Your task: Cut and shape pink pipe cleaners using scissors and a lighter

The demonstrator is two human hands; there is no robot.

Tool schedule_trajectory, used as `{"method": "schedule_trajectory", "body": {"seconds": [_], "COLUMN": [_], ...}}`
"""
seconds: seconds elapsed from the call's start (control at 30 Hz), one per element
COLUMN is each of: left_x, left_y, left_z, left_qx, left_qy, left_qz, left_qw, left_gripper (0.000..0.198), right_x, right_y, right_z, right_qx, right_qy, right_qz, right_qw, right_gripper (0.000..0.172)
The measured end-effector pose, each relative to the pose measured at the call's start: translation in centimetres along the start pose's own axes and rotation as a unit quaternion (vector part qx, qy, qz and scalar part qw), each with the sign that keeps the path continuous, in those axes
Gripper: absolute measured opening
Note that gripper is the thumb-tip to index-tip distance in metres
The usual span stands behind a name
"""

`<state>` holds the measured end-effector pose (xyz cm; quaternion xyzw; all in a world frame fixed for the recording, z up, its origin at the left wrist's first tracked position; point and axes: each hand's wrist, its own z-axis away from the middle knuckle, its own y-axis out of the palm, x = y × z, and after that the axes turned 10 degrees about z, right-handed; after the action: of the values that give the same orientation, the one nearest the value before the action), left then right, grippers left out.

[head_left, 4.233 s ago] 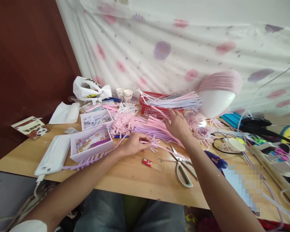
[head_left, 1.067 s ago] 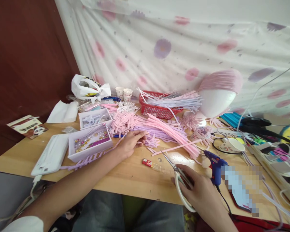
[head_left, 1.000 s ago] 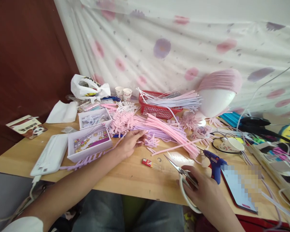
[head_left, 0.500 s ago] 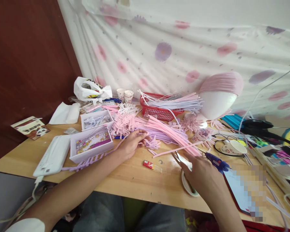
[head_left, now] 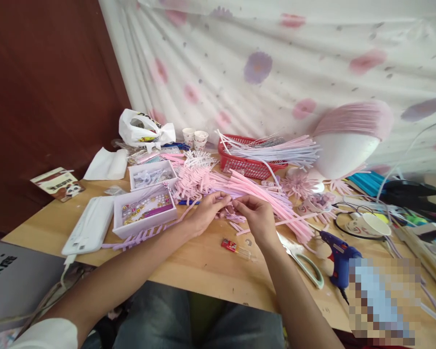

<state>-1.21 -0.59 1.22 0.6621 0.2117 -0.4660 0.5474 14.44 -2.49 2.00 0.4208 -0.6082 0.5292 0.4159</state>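
My left hand [head_left: 211, 212] is closed in a pinch above the middle of the table. Opposite it, my right hand [head_left: 256, 218] meets it fingertip to fingertip, also pinching. Between them is a small pink pipe cleaner piece, mostly hidden by the fingers. Just beyond the hands lies a bundle of long pink pipe cleaners [head_left: 265, 196], with purple ones beneath. Scissors [head_left: 310, 269] with pale green handles rest on the table, right of my right forearm. Short cut purple pieces [head_left: 236, 219] lie under my hands.
A red basket [head_left: 252, 168] of pipe cleaners stands at the back, beside a white head form [head_left: 345, 150]. White boxes [head_left: 145, 223] of beads and a power bank [head_left: 89, 225] are at left. A lighter [head_left: 229, 245] lies in front; a blue glue gun [head_left: 341, 257] is at right.
My right hand has let go of the scissors, which now lie on the table, and has moved left to meet my left hand. The view has shifted slightly.
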Motion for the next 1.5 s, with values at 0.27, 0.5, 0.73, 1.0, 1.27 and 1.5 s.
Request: {"method": "schedule_trajectory", "body": {"seconds": [0.27,0.5,0.73,1.0,1.27,1.5], "left_x": [-0.1,-0.2,-0.1,0.1,0.1,-0.1], "left_y": [-0.5,-0.7,-0.5,-0.9,-0.8,-0.5], "left_z": [-0.6,-0.6,-0.4,-0.8,-0.7,-0.6], "left_qx": [-0.086,-0.107,-0.112,-0.152,-0.149,-0.144], "left_qy": [0.022,0.033,0.045,0.059,0.042,0.034], "left_qz": [-0.002,0.013,0.016,0.049,0.051,0.049], "left_qw": [0.996,0.994,0.993,0.985,0.987,0.988], "left_gripper": [0.034,0.038,0.045,0.043,0.045,0.044], "right_x": [0.1,-1.7,-1.8,0.8,-0.3,-0.3], "right_y": [-0.9,-0.9,-0.7,1.5,2.4,2.5], "right_z": [1.8,9.9,8.0,0.0,-0.6,-0.7], "right_qx": [-0.085,0.057,0.011,-0.029,-0.014,-0.029], "right_qy": [-0.035,-0.214,-0.161,0.105,0.115,0.094], "right_qz": [0.100,0.529,0.437,-0.083,-0.146,-0.154], "right_qw": [0.991,0.819,0.885,0.991,0.982,0.983], "right_gripper": [0.035,0.024,0.017,0.049,0.038,0.035]}}
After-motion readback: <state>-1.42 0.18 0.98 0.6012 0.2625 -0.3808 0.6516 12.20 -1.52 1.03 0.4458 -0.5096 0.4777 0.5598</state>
